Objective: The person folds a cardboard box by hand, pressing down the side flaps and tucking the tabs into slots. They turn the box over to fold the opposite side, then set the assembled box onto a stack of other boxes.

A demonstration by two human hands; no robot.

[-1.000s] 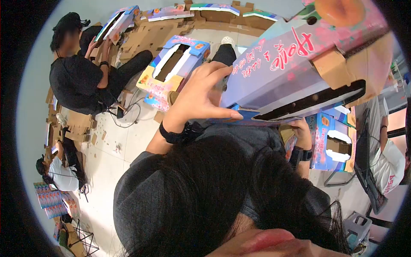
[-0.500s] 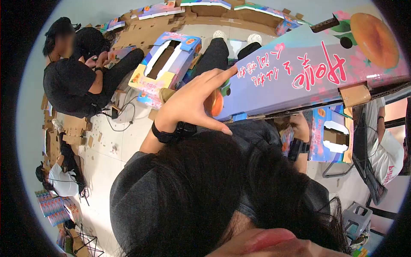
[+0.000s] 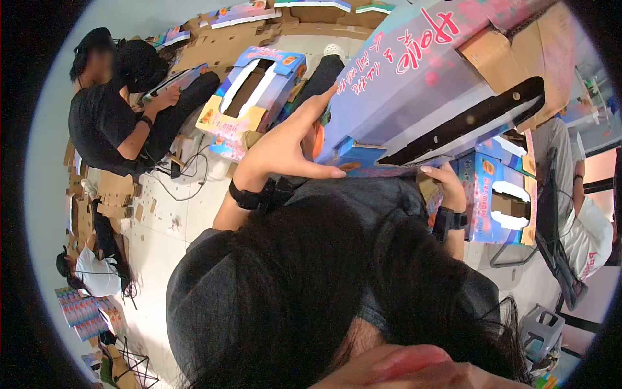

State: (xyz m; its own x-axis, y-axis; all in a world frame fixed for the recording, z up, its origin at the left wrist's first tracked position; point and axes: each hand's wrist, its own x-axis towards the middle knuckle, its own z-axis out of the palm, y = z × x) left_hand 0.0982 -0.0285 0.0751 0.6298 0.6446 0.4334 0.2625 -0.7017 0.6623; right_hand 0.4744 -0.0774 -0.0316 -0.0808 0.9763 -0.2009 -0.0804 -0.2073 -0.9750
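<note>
A printed cardboard box (image 3: 382, 123), purple-blue with pink lettering, is held up tilted in front of me. Along its near face runs a long dark slot (image 3: 466, 123) with white edging, and a brown cardboard flap (image 3: 492, 61) stands out at the upper right. My left hand (image 3: 278, 142) grips the left end, its thumb on the near edge by a blue tab and its fingers reaching up the side. At the lower edge, my right hand (image 3: 447, 185) holds on with the thumb showing; its other fingers are partly hidden.
A similar box (image 3: 253, 97) stands ahead to the left, and another box (image 3: 499, 201) sits at the right. A seated person (image 3: 110, 123) in black holds a printed piece at the left. Another person (image 3: 586, 233) is at far right, near a grey stool (image 3: 541, 330).
The box has tilted and turned, bringing its slotted face and brown flap into view. My right hand has come up to its lower edge. The person at left has raised a printed piece.
</note>
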